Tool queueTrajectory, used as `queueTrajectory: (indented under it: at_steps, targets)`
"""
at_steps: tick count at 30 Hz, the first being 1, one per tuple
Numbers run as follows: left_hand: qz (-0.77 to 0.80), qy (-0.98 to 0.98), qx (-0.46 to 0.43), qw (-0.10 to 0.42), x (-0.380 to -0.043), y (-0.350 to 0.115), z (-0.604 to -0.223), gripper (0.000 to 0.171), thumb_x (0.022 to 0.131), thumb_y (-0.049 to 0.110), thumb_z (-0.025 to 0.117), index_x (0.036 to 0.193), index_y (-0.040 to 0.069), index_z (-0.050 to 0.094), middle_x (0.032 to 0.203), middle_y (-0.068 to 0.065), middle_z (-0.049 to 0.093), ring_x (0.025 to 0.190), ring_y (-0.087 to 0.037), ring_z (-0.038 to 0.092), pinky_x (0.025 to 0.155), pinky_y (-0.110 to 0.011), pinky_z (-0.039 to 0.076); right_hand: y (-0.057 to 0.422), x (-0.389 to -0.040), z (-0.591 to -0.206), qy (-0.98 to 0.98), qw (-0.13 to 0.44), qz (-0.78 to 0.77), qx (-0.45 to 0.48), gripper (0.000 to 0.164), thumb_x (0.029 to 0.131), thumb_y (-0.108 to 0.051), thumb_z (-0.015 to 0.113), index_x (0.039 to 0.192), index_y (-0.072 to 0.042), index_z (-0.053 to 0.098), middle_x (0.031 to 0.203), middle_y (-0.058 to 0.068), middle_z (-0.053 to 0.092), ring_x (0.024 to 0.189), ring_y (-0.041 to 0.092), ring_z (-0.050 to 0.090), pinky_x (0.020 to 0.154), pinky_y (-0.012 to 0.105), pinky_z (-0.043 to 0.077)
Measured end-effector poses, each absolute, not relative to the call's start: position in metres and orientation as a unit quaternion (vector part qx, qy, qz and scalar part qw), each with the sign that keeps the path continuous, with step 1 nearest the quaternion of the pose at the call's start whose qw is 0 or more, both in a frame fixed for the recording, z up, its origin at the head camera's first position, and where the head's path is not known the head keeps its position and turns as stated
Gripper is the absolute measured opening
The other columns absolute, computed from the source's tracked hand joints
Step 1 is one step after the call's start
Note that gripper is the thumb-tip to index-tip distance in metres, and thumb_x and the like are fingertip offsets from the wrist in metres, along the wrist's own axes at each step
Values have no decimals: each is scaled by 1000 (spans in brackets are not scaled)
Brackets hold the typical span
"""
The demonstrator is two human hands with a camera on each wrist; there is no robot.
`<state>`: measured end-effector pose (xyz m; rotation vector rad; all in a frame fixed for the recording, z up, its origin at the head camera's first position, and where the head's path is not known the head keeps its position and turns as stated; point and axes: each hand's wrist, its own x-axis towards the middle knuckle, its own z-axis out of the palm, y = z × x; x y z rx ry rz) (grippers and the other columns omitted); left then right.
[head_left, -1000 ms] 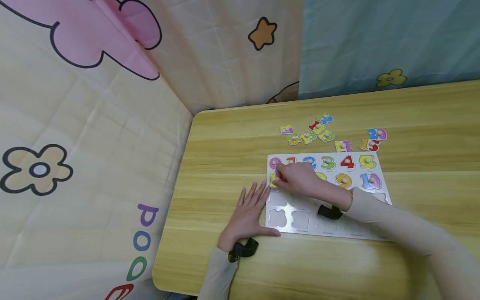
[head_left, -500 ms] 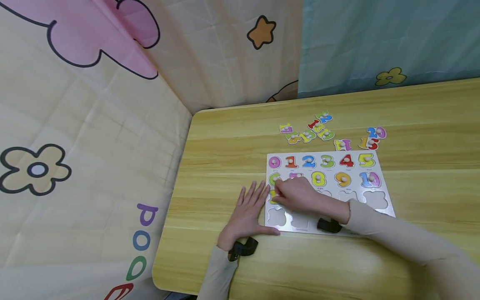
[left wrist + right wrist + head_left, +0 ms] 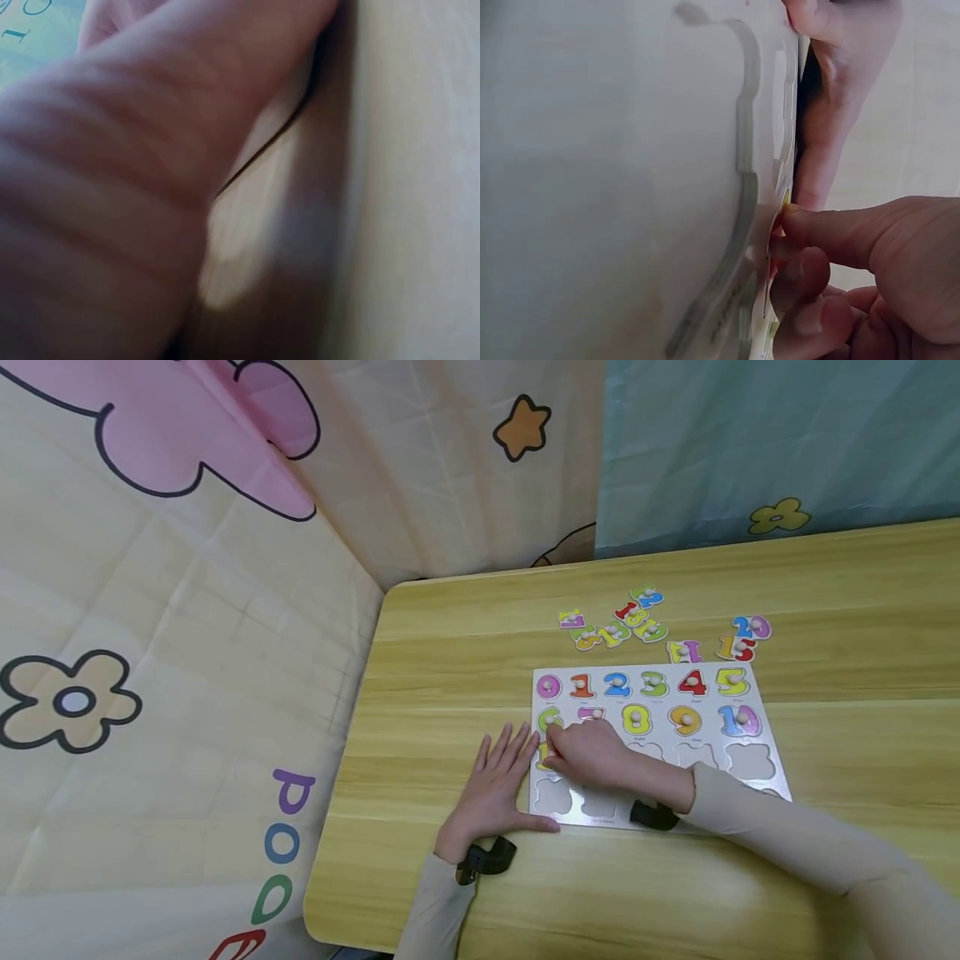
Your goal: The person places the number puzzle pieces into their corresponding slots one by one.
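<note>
A white number puzzle board [image 3: 711, 722] lies on the table. My right hand [image 3: 596, 753] is over its left part, pinching a knobbed number piece [image 3: 542, 757] at the first slot of the third row. Yellow shows on the piece in the head view, and the right wrist view also shows red beside the thumb [image 3: 832, 229]; the fingers hide its full shape. My left hand [image 3: 491, 789] lies flat with fingers spread along the board's left edge, thumb at the lower left corner. The left wrist view is mostly filled by blurred skin [image 3: 135, 165].
Pieces 0 to 10 sit in the top two rows, the 7 partly covered. Bare recesses [image 3: 750, 762] show in the lower rows. Several loose pieces [image 3: 615, 633] lie behind the board, with 11 [image 3: 684, 651], 15 [image 3: 737, 648] and 20 [image 3: 752, 627] further right.
My right hand has moved with the piece from over the second row down to the third row's left slot, uncovering the upper numbers. The left hand stays in place.
</note>
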<state>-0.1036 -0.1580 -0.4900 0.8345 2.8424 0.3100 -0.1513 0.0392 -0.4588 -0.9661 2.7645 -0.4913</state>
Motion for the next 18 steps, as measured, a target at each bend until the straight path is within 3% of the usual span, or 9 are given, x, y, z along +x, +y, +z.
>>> queueTrajectory:
  at_steps: [8, 18]
  targets:
    - [102, 952, 277, 84, -103, -158, -490, 122, 67, 76, 64, 154, 14, 5, 159, -3, -1, 143, -23, -8, 113, -46, -7, 38, -151, -455, 921, 112, -181, -326, 22, 88, -30, 68, 83, -14, 53, 59, -7, 46, 53, 13, 46, 53, 31, 36]
    - [110, 949, 285, 71, -103, -158, -492, 122, 66, 75, 66, 154, 12, 7, 159, -5, 2, 143, -25, -6, 113, -48, -5, 59, -172, -440, 903, 169, -215, -333, 22, 87, -37, 68, 81, -20, 55, 58, -8, 48, 52, 11, 45, 49, 28, 33]
